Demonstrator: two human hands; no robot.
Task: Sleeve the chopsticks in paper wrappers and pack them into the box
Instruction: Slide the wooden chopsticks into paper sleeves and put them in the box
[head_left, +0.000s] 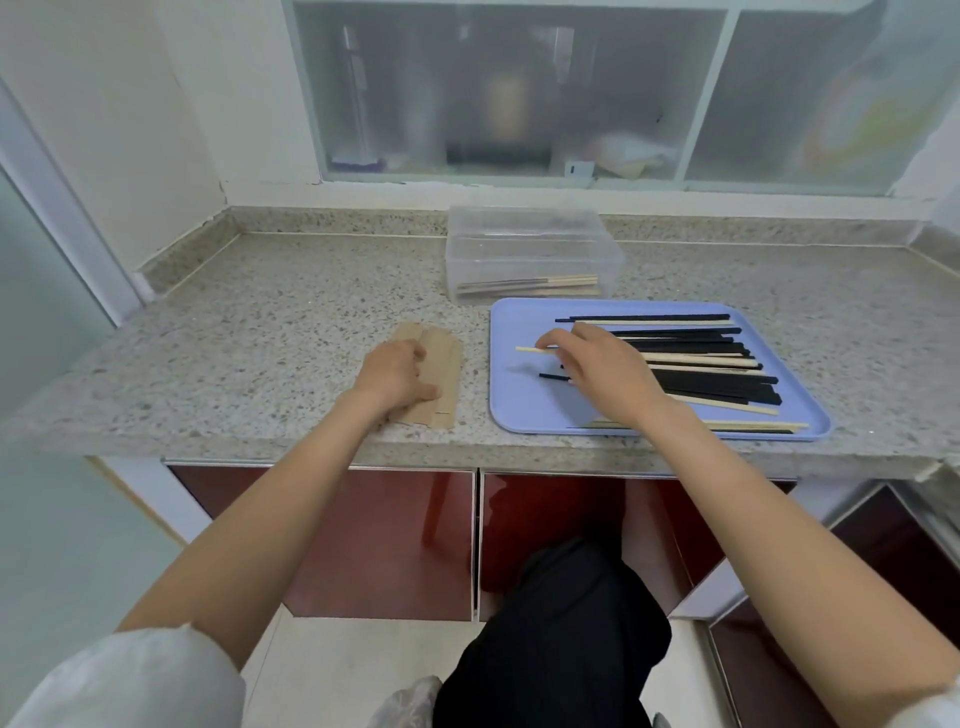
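Note:
A blue tray (524, 410) on the counter holds several loose black and pale wooden chopsticks (711, 358). My right hand (597, 364) is over the tray's left part and pinches a pale wooden chopstick (527, 349) whose tip points left. A small stack of brown paper wrappers (441, 364) lies left of the tray; my left hand (395, 374) rests on it with fingers curled at its far end. Behind the tray stands a clear plastic box (530, 249) with a few sleeved chopsticks (530, 285) lying along its front.
The speckled stone counter (260, 322) runs to a wall on the left and a frosted window sill behind. Red cabinet doors (384, 540) sit under the counter edge, and my dark-trousered knee is below.

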